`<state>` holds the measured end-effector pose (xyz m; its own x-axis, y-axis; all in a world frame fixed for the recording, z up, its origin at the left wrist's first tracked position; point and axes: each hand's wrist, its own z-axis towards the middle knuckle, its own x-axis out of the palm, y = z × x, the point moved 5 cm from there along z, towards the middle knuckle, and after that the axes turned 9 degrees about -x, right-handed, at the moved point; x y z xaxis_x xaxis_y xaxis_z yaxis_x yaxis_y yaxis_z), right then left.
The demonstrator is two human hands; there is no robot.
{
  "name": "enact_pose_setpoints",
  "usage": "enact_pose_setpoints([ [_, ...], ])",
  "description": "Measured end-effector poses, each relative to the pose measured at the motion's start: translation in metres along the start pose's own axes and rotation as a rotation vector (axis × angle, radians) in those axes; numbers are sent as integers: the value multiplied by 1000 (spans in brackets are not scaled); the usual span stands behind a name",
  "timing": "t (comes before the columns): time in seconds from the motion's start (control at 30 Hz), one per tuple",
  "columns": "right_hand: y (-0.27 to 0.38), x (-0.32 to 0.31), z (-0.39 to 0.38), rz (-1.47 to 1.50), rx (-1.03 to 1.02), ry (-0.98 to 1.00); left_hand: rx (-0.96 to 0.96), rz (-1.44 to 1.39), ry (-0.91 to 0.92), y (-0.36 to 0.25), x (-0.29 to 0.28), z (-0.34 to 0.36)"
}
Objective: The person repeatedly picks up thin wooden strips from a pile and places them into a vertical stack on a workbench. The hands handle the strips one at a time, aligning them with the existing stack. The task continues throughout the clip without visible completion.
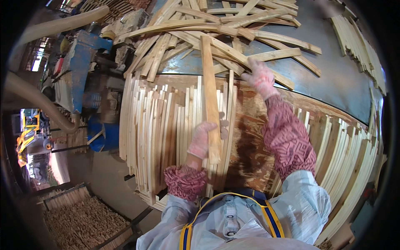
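My left hand (201,138), in a pale pinkish glove, is closed round the lower part of a long wooden slat (211,96). The slat points away from me, over a row of light wooden strips (162,125) on the left. My right hand (260,78), gloved the same way, reaches to the near edge of a loose heap of slats (225,29). Its thumb and fingers are apart over a slanting slat (282,81); whether they touch it I cannot tell. Patterned pink sleeve covers (288,137) wrap both forearms.
A scuffed brown board (250,146) lies between the left row and another row of strips (341,146) on the right. Behind is a grey metal surface (333,79). Blue machinery (79,66) with hoses stands left; a crate of wood pieces (85,218) sits lower left.
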<state>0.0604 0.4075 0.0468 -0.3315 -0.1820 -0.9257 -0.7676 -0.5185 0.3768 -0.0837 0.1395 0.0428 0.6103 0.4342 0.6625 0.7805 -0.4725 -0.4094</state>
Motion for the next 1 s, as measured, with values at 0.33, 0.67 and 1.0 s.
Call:
enact_pose_setpoints([
  [0.33,-10,-3,83,-252,-2,131,80,123,-186,7,0,-26],
  [0.67,17,-12,-11,265,-11,49,361,353,-531,-76,-81,-154],
  [1.0,42,6,-150,-178,466,90,146,1357,-1515,-206,-327,-315],
])
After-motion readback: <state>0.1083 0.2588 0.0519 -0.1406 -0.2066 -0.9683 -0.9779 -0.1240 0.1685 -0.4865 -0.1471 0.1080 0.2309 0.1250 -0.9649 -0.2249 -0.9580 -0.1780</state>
